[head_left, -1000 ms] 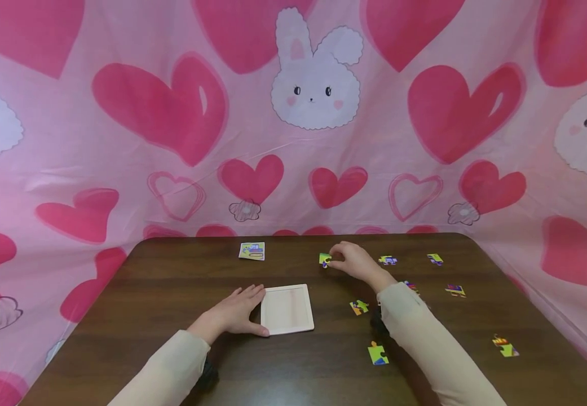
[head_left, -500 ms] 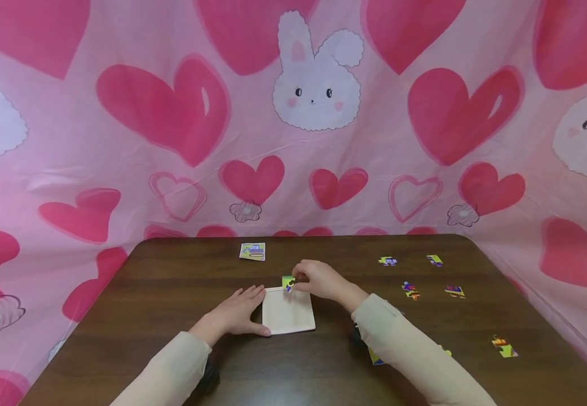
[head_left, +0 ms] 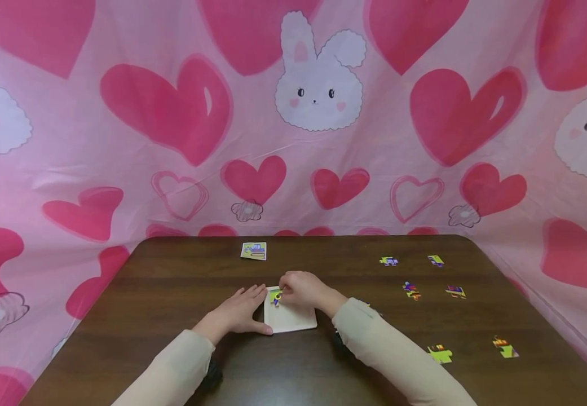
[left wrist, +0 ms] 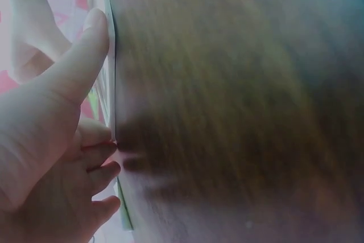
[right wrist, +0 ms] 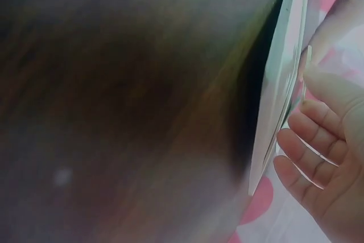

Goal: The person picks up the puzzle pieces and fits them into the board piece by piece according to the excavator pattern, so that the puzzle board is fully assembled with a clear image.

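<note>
A white square puzzle tray (head_left: 293,325) lies on the brown table near the middle of the head view. My left hand (head_left: 239,313) rests along its left side, thumb at the near corner and extended fingers at the far corner. Over the tray's far left corner, my right hand (head_left: 304,290) pinches a green and yellow jigsaw piece (head_left: 274,296). In the right wrist view that piece (right wrist: 308,64) appears edge-on between thumb and index finger, above the tray (right wrist: 278,78). Whether it touches the tray floor I cannot tell.
Several loose jigsaw pieces lie to the right, among them a blue one (head_left: 388,261), a striped one (head_left: 455,291) and a green one (head_left: 441,354). A small picture card (head_left: 254,251) lies at the back. The right forearm hides part of the table.
My right hand has carried the jigsaw piece from the back of the table left and nearer, over the tray's far left corner. The left hand stays at the tray's side.
</note>
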The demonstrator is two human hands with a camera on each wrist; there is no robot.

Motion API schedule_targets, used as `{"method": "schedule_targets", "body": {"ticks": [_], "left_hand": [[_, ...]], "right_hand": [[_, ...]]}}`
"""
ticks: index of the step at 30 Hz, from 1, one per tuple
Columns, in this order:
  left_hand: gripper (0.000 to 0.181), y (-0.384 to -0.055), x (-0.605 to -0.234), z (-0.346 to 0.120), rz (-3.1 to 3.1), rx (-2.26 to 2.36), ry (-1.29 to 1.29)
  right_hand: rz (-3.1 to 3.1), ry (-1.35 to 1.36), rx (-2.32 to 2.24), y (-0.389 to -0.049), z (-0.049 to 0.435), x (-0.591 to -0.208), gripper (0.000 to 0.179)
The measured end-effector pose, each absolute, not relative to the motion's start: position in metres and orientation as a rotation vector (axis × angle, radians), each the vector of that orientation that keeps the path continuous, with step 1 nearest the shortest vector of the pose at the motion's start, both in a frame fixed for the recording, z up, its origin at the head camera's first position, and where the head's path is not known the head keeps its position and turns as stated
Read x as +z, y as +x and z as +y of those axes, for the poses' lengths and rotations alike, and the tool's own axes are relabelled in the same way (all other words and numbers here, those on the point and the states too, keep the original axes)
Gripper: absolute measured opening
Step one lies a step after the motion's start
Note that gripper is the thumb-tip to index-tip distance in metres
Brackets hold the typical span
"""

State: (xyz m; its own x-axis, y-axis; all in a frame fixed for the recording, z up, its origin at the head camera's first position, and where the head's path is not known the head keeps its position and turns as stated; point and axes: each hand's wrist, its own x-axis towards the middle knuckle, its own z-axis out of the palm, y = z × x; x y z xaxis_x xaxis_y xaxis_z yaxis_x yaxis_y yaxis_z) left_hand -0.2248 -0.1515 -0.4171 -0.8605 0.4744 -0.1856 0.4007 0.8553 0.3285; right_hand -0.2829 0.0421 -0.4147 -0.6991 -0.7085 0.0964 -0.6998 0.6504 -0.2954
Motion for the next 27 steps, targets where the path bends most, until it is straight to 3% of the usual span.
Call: {"method": "schedule_targets", "body": {"ticks": [27], "left_hand": [[0.097,-0.2294,-0.4193,-0.1528,2.755,0.414,0.676]], "right_hand": [[2.858,-1.238,-0.41,-0.2867,0.033,-0.42,0.014]]}}
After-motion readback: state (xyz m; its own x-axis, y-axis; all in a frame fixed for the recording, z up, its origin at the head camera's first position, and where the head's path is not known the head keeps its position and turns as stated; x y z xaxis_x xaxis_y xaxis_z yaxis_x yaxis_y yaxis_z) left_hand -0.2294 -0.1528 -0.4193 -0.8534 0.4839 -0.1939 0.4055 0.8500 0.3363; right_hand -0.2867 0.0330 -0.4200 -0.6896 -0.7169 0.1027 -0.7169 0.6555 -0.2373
